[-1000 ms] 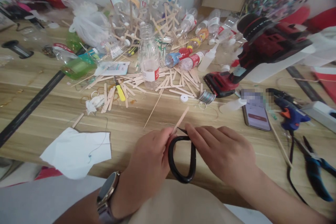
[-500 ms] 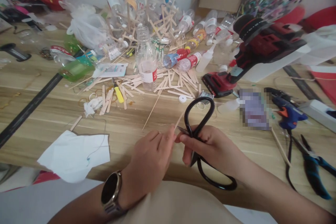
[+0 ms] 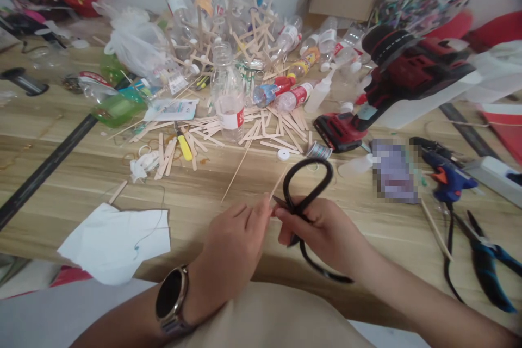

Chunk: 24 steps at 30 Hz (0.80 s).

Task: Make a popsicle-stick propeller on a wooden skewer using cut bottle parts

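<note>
My left hand, with a watch on its wrist, is closed around a thin wooden stick whose tip points up and away. My right hand grips black-handled scissors near the pivot, the two loops spread apart. Their blade lies against or very close to the stick, right beside my left fingertips. Most of the blades and the lower part of the stick are hidden by my fingers. Another thin stick lies on the table just beyond my hands.
Wooden craft sticks and plastic bottles crowd the back. At right are a red cordless drill, a blue glue gun and pliers. White paper and a yellow-handled tool lie left.
The scissors have turned slightly in my right hand, their upper loop tipping lower and the lower loop shifting left. My left hand stays nearly still with the stick.
</note>
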Tool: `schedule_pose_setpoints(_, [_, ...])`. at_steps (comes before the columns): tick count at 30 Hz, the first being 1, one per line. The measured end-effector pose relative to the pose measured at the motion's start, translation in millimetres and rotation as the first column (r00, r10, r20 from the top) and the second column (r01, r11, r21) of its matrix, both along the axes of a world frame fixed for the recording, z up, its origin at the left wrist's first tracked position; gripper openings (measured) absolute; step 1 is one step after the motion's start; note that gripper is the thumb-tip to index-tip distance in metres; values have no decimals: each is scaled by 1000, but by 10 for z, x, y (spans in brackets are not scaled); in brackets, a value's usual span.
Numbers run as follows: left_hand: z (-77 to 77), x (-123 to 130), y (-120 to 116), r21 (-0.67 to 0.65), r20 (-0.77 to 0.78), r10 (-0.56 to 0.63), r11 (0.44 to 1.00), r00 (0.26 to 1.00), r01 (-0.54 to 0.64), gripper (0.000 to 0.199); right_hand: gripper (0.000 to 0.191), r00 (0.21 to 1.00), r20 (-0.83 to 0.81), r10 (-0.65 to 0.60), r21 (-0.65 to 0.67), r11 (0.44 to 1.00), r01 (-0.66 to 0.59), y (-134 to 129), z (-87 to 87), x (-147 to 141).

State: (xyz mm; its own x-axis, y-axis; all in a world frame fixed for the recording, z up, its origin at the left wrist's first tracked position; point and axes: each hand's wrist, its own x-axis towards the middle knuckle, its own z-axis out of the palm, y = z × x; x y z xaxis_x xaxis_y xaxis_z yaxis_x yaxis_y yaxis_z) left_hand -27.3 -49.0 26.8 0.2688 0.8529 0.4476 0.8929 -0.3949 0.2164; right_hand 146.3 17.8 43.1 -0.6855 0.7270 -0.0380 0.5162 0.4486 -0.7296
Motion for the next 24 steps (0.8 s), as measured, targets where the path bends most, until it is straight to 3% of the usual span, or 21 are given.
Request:
schedule_pose_setpoints(1, [1,-2,-1,-16,20,0,1000,1000,0,25,46,999,37,-27,200,980,19,-3,-21,23])
schedule_pose_setpoints(3, [3,-4,-2,-60,71,-4,998,997,8,25,36,991,130,-35,535,844,-40,-8,-61,70])
schedule_pose_setpoints(4, [1,-4,-3,-74,84,-9,997,996,15,25,35,987,161,-29,602,795,-75,-9,-73,83])
schedule_pose_setpoints(5, [-3,-3,-4,-81,80,-14,997,997,20,25,34,986,165,-25,589,804,-78,-10,-75,84])
schedule_pose_setpoints(6, [-10,-3,-4,-79,59,-18,997,998,23,25,34,989,143,-20,495,867,-54,-10,-68,72])
schedule_pose_setpoints(8, [-31,-7,-4,-45,-12,-21,999,1000,21,27,45,998,55,-7,118,993,0,-10,-31,24])
schedule_pose_setpoints(10, [-56,-17,-5,0,-67,-23,1000,997,23,30,59,999,-26,26,-238,971,-31,-11,5,-24])
schedule_pose_setpoints(11, [-68,-23,-6,14,-83,-25,1000,996,26,30,61,999,-40,30,-302,952,-41,-13,11,-35])
schedule_pose_setpoints(12, [-78,-29,-8,16,-88,-25,1000,996,27,31,60,999,-34,18,-262,965,-26,-16,7,-34])
schedule_pose_setpoints(14, [-90,-39,-14,-27,-56,-25,999,998,23,29,47,999,37,-30,47,998,28,-24,-30,-2])
schedule_pose_setpoints(16, [-91,-43,-20,-90,7,-21,996,1000,21,26,35,991,122,-60,390,921,7,-32,-77,42])
schedule_pose_setpoints(17, [-88,-43,-22,-103,26,-21,994,999,23,26,33,988,143,-64,461,887,-10,-35,-92,57])
schedule_pose_setpoints(18, [-85,-41,-21,-97,25,-25,995,999,28,26,33,988,143,-57,440,898,-12,-37,-98,60])
schedule_pose_setpoints(19, [-82,-40,-18,-72,4,-36,997,999,36,27,36,992,117,-51,331,944,10,-38,-94,52])
schedule_pose_setpoints(20, [-81,-39,-11,-39,-31,-43,998,999,42,28,41,996,75,-49,150,988,37,-39,-80,33])
schedule_pose_setpoints(21, [-83,-38,-1,-4,-70,-45,999,997,44,29,47,998,31,-51,-68,996,53,-40,-60,7])
schedule_pose_setpoints(23, [-95,-44,29,50,-110,-32,998,993,38,29,56,996,-45,-74,-416,908,49,-50,-17,-51])
schedule_pose_setpoints(24, [-104,-51,46,63,-102,-28,997,994,35,29,57,993,-61,-103,-484,873,61,-61,-1,-73])
